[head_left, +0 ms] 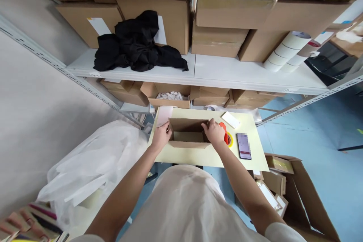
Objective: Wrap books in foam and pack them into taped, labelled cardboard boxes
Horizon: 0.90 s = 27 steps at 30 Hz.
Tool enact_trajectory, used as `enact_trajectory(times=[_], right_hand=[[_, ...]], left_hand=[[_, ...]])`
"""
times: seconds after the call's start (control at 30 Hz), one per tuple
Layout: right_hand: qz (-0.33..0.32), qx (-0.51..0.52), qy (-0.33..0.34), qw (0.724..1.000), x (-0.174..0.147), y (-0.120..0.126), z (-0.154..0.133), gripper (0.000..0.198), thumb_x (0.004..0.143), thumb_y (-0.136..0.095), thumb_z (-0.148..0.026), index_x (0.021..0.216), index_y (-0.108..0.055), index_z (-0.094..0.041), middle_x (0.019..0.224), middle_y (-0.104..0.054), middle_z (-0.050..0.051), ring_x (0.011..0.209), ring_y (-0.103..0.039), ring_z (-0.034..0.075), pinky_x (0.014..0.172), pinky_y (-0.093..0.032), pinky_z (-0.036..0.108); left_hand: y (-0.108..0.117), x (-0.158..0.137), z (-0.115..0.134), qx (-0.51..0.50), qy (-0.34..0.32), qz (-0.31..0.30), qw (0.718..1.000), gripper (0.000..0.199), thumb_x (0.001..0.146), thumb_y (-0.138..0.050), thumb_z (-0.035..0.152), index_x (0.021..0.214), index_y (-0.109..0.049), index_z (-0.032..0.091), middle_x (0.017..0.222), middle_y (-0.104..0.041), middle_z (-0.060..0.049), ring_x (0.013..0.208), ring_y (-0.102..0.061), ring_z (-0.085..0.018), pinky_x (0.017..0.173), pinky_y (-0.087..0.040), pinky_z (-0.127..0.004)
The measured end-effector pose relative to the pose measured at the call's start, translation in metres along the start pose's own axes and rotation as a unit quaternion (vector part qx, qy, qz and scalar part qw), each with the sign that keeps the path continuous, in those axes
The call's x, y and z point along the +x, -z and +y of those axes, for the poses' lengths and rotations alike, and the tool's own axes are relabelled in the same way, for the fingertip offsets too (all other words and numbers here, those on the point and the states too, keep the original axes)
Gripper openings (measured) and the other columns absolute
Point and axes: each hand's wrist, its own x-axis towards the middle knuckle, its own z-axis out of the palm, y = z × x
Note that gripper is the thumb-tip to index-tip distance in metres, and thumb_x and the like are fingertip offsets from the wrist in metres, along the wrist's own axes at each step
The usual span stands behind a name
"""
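Fingers and thumb of the left hand (pixel 161 136) are closed in a narrow grip on the left end of a cardboard box (pixel 189 145), near its top edge. The right hand (pixel 214 132) has its grip closed on the opposite end, the thumb reaching over the rim toward the inside. The box stands upright at the centre of the frame, its top open and its paler bottom in view between the dark inner walls. It rests on a pale yellow desk (pixel 181 155).

Just beside the right hand, partly hidden by it, lies a red tape dispenser (pixel 224 127) with a yellow-rimmed tape roll (pixel 231 140). Farther right on the desk are a phone (pixel 244 146), its screen lit, and a small white box (pixel 230 120) near the back edge. A pale pink sheet (pixel 164 115) lies at the desk's back left corner.

Beyond the desk, at the upper centre, a grey shelf (pixel 221 71) carries a heap of black cloth (pixel 138 43), stacked cartons (pixel 219 41) and, toward the upper right, white rolls (pixel 286 51). Crumpled white plastic (pixel 96 159) fills the lower left. At the lower right, a large open carton (pixel 312 196) holds smaller boxes (pixel 273 183) on the blue floor (pixel 295 136).
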Motion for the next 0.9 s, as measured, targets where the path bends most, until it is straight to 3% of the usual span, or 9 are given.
enact_trajectory(times=[0.13,0.23,0.37,0.53,0.7,0.8,0.9], right_hand=[[-0.032,-0.017,-0.034,0.999,0.011,0.004,-0.006,0.059,0.086,-0.037,-0.063,0.097,-0.062,-0.011,0.083,-0.068,0.022,0.076,-0.067,0.033,0.062,-0.046,0.038],[-0.056,-0.022,-0.062,0.996,0.018,0.006,-0.011,0.067,0.087,-0.032,-0.065,0.088,-0.067,-0.009,0.085,-0.067,0.025,0.081,-0.067,0.035,0.068,-0.048,0.043],[-0.075,-0.021,-0.089,0.993,0.022,0.007,-0.015,0.071,0.087,-0.029,-0.066,0.089,-0.068,-0.007,0.087,-0.067,0.025,0.087,-0.066,0.035,0.073,-0.048,0.044],[-0.085,-0.017,-0.107,0.991,0.024,0.009,-0.022,0.070,0.087,-0.029,-0.065,0.093,-0.068,-0.007,0.087,-0.068,0.024,0.089,-0.066,0.035,0.072,-0.049,0.043],[-0.072,-0.032,-0.083,0.993,0.019,0.003,-0.025,0.059,0.090,-0.033,-0.056,0.088,-0.069,-0.009,0.085,-0.068,0.022,0.080,-0.068,0.032,0.065,-0.050,0.038],[-0.060,-0.039,-0.064,0.995,0.014,0.000,-0.023,0.051,0.091,-0.036,-0.050,0.088,-0.068,-0.010,0.085,-0.069,0.021,0.079,-0.068,0.031,0.063,-0.049,0.037],[-0.040,-0.043,-0.051,0.997,0.011,0.000,-0.018,0.048,0.090,-0.038,-0.049,0.090,-0.066,-0.010,0.085,-0.069,0.019,0.077,-0.068,0.031,0.063,-0.049,0.038]], left_hand=[[0.000,-0.003,0.000,0.009,0.006,-0.032,0.999,0.054,0.070,-0.060,0.015,0.123,-0.059,0.014,0.074,-0.070,-0.008,0.066,-0.065,-0.022,0.070,-0.049,-0.031],[0.003,-0.006,0.001,-0.011,0.026,-0.090,0.996,0.070,0.066,-0.066,0.018,0.134,-0.048,0.013,0.079,-0.071,-0.006,0.068,-0.066,-0.022,0.071,-0.050,-0.031],[0.010,-0.008,-0.002,-0.003,0.024,-0.173,0.985,0.091,0.065,-0.072,0.025,0.144,-0.029,0.013,0.107,-0.068,-0.011,0.090,-0.066,-0.023,0.082,-0.050,-0.032],[0.012,-0.002,-0.012,0.008,-0.048,-0.245,0.968,0.090,0.072,-0.067,0.035,0.147,-0.020,0.016,0.146,-0.038,-0.015,0.129,-0.044,-0.026,0.103,-0.039,-0.033],[0.004,0.005,-0.011,0.072,-0.050,-0.334,0.939,0.077,0.082,-0.048,0.052,0.146,-0.023,0.016,0.154,-0.013,-0.016,0.140,-0.018,-0.030,0.109,-0.027,-0.042],[0.007,0.007,-0.001,0.117,-0.075,-0.323,0.936,0.081,0.079,-0.048,0.055,0.146,-0.023,0.017,0.154,-0.016,-0.016,0.139,-0.023,-0.032,0.108,-0.028,-0.041],[0.014,0.009,0.012,0.170,-0.095,-0.297,0.935,0.094,0.070,-0.058,0.057,0.147,-0.021,0.017,0.149,-0.029,-0.017,0.132,-0.036,-0.037,0.102,-0.034,-0.045]])
